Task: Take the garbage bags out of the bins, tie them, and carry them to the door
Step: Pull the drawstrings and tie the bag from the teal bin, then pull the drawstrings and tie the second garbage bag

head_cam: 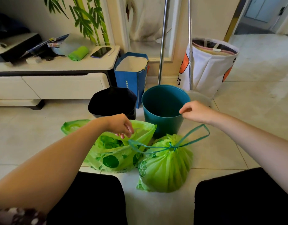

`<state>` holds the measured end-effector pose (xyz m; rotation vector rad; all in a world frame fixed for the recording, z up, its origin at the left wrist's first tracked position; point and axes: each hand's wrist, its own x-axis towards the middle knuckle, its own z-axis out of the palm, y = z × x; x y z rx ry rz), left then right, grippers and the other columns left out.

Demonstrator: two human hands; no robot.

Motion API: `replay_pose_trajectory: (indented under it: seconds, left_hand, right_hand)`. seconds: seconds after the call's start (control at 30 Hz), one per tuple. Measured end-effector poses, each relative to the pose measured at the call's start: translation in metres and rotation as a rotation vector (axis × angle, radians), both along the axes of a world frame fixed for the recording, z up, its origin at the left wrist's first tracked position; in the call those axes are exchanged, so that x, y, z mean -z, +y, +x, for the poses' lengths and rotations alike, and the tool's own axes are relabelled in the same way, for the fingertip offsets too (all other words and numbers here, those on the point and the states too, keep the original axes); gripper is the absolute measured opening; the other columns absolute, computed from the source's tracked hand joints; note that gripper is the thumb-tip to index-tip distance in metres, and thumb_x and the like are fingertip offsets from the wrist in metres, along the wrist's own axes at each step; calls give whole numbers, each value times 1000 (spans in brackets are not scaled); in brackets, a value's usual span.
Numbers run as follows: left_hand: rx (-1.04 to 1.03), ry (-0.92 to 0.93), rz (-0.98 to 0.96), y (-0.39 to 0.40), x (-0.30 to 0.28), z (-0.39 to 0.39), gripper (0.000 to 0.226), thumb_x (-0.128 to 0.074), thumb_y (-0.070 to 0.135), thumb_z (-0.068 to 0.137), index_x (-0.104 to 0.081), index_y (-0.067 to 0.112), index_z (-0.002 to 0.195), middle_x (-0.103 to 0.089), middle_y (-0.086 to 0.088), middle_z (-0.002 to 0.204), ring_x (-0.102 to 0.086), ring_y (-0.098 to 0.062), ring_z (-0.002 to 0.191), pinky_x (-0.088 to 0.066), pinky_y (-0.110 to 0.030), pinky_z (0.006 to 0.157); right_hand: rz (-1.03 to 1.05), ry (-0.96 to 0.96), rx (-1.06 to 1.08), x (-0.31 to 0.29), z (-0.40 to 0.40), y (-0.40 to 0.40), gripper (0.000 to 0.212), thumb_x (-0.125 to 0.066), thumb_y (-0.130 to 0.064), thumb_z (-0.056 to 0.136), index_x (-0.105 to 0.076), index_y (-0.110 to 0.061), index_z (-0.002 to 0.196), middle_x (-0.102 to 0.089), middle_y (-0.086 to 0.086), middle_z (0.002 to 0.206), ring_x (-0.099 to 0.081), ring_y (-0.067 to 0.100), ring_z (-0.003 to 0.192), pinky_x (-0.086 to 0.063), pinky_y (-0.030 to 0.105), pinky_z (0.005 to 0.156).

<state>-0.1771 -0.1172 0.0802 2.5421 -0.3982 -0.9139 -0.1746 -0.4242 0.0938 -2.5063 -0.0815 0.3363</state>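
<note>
Tied bag (pixel 166 166), drawstring knotted, sits on the floor (pixel 237 143) before the teal bin (pixel 162 103). Open bag (pixel 114 153) touches it, before the black bin (pixel 112 101). Left grip (pixel 120 125) meets the open bag's rim; hold undetermined. Right grip (pixel 195 112) hangs loosely curled and empty at the teal bin's rim.

The room was bright with soft daylight. The floor (pixel 260 62) shone. The tied green bag (pixel 166 168) looked sharp; the corners looked bent.

The two green garbage bags (pixel 164 166) are thin, crinkly, translucent plastic. The teal bin (pixel 162 109) looks smooth matt plastic. Glossy tiles (pixel 237 143) cover the floor; chrome poles (pixel 163 39) shine behind.
</note>
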Motion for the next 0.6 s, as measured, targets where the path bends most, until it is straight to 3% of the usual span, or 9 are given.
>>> replay_pose_trajectory:
  seconds: [0.27, 0.33, 0.43, 0.6]
  left_hand:
    - [-200, -177, -85, 68, -20, -15, 10, -70, 12, 83, -72, 15, 93, -70, 5, 70, -67, -2, 59, -51, -14, 57]
    - [-268, -271, -75, 85, -22, -17, 13, -71, 10, 82, -73, 10, 94, -69, 3, 71, -66, -3, 60, -53, -15, 63]
    - [-337, -408, -4, 105, -16, -20, 16, -70, 12, 82, -73, 11, 98, -69, 0, 84, -65, -15, 81, -54, -31, 84]
    - [-267, -539, 163, 113, 10, -19, 30, -63, 26, 87, -65, 22, 117, -60, 0, 127, -51, -21, 119, -41, -35, 100]
  right_hand:
    - [-96, 18, -311, 16, -6, 72, 19, -58, -17, 87, -71, -20, 100, -67, -5, 93, -63, 14, 96, -47, 25, 88]
    - [-97, 7, -373, 18, -4, 89, 19, -57, -17, 88, -71, -18, 101, -69, -2, 98, -62, 13, 93, -45, 22, 83]
    - [-98, -30, -468, 23, -6, 115, 19, -57, -18, 89, -71, -17, 100, -71, 0, 100, -64, 13, 95, -44, 22, 81]
    - [-104, -38, -657, 34, -18, 163, 21, -55, -26, 91, -70, -17, 103, -71, -3, 106, -62, 10, 98, -47, 24, 88]
